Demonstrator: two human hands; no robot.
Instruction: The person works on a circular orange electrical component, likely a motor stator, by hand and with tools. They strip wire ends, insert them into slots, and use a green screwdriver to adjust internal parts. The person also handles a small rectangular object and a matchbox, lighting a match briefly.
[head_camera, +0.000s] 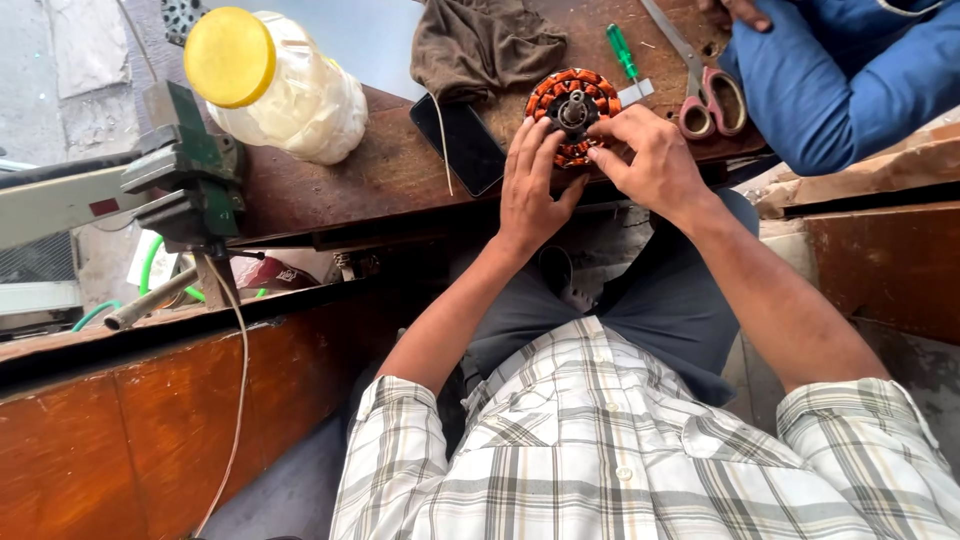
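bench: worn dark-brown wood, scratched and a bit glossy, everything sits on it
other person: blue sleeve leaning in from the far right corner, not the wearer's
vise: chunky green metal, bolted at the left end
jar: clear plastic lying on its side, yellow lid, pale stuff inside
rag: soft brown cloth, crumpled at the far edge
phone: flat black slab just left of the hands
motor coil: round ring of orange-copper windings around a metal hub, at the near edge of the bench, between both hands. Looks dense and stiff, heavy for its size I'd say; the thin wire probably nicks easily, so grab the outer rim or the hub, not the windings
left hand: fingers curled onto the lower left rim, gripping it
right hand: fingertips pinching at the lower right edge
scissors: steel blades, pinkish handles, right of the coil
screwdriver: small, green handle, behind the coil
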